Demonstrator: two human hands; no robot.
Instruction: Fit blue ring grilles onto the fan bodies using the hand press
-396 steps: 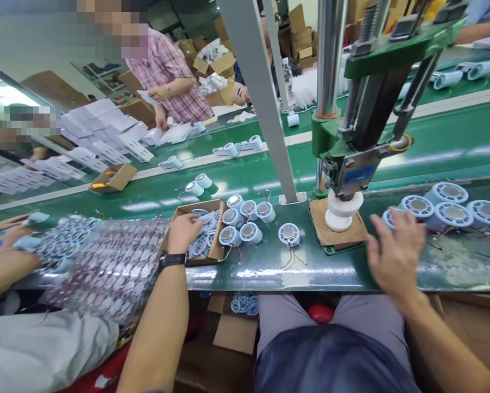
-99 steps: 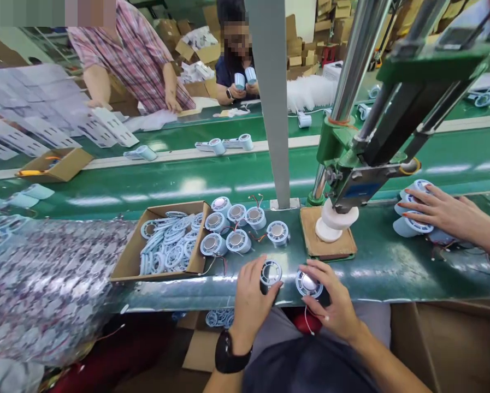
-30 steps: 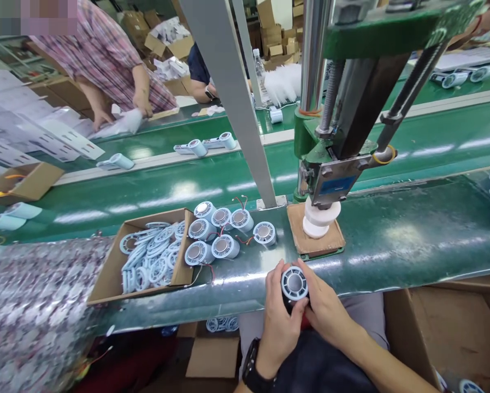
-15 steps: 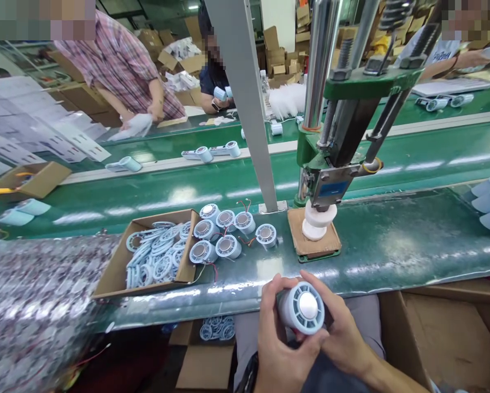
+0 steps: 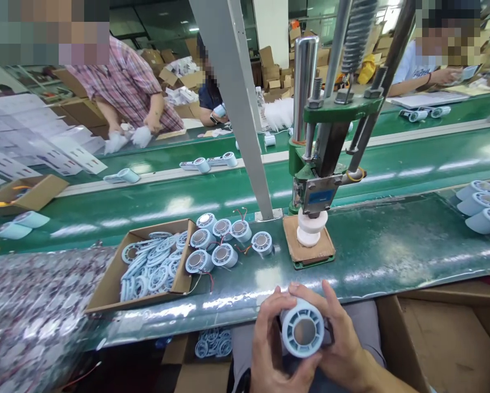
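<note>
My left hand (image 5: 267, 346) and my right hand (image 5: 345, 341) are both closed around a light-blue cylindrical housing (image 5: 303, 329). Its ribbed ring and round grey metal centre face up toward me, above my lap and just short of the bench edge. Fingers hide much of its sides. Beyond it stands a green hand press (image 5: 330, 114). White round pads (image 5: 310, 226) sit under the press head on a brown base plate (image 5: 291, 250). Several similar housings (image 5: 224, 255) with thin wires stand left of the press, beside a cardboard box (image 5: 183, 288) of light-blue rings (image 5: 157, 270).
A grey post (image 5: 248, 109) rises left of the press. More light-blue housings (image 5: 480, 203) stand at the right. Silvery wrapped parts (image 5: 43, 305) cover the left side. Open cartons (image 5: 453, 333) flank my lap. Across the green conveyor (image 5: 166, 191), several people handle items.
Both hands still grip the housing, its face turned slightly so the metal centre looks darker. My view has shifted a little. Across the conveyor, the plaid-sleeved person's hands have moved apart.
</note>
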